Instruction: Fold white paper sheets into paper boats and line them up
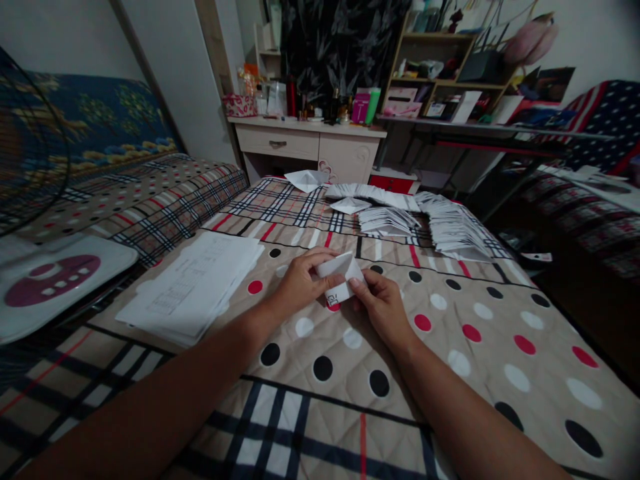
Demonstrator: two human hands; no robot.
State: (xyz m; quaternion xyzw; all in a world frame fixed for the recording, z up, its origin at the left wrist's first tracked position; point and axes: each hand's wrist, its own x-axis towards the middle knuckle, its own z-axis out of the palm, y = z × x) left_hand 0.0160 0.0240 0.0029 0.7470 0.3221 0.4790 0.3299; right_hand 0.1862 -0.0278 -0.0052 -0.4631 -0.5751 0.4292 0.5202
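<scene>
Sheet stack (193,287) left; folded paper piles (440,225) ahead; dresser (305,143), shelf (434,84) behind.

Both hands (300,283) (383,307) pinch folded paper (341,275) over quilt (450,333).

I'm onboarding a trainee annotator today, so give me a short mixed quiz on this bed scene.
1. True or false: the left hand and right hand both grip one folded paper.
2. The flat sheet stack lies: A) left of the hands B) right of them C) under them.
3. How many hands touch that stack?
Key: 1 true; 2 A; 3 none.
</scene>
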